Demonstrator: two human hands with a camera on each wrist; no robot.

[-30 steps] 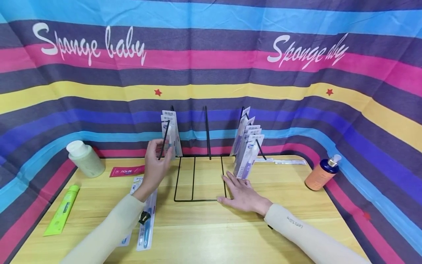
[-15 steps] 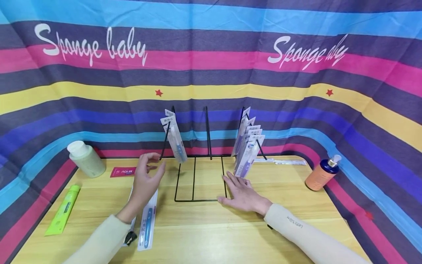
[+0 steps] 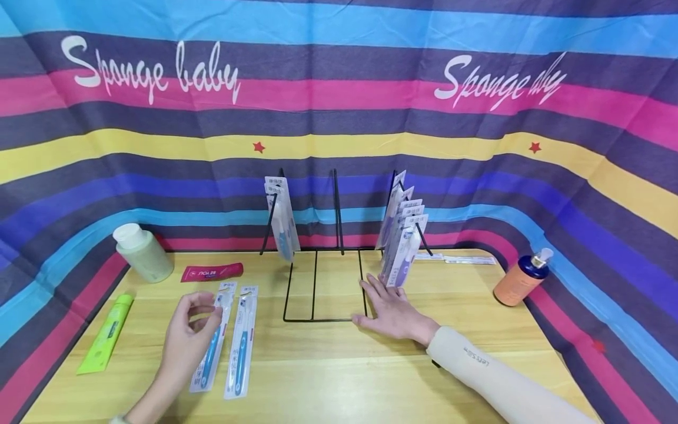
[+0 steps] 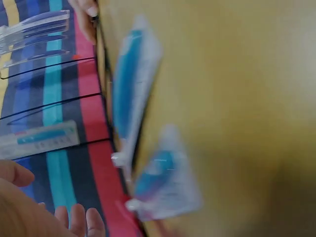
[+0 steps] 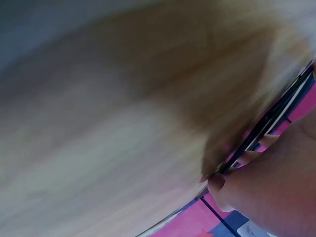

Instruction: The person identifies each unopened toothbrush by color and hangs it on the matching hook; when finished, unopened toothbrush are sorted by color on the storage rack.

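My left hand [image 3: 190, 333] hovers with loosely bent fingers beside two packaged blue toothbrushes lying on the table: a nearer one [image 3: 213, 347] and a second one [image 3: 241, 347] to its right. Nothing is held in it; the left wrist view shows those packs blurred and apart from the fingers. On the black wire rack [image 3: 339, 320], packaged blue toothbrushes [image 3: 283, 227] hang from the left hook. Several packaged purple toothbrushes [image 3: 405, 259] hang from the right hook. With fingers spread, my right hand [image 3: 394, 312] rests at the right side of the rack's base.
Left of the rack lie a pink sachet [image 3: 212, 272] and a green tube [image 3: 107, 335], with a white-capped bottle [image 3: 143, 253] behind. An orange pump bottle [image 3: 521, 280] stands at right. Flat packs [image 3: 468, 259] lie near the striped cloth [image 3: 360, 94]. The middle hook [image 3: 338, 212] holds nothing.
My left hand has let go of the hanging toothbrush pack and moved down and left to the packs on the table. The hung pack swung and settled. My right hand stays put.
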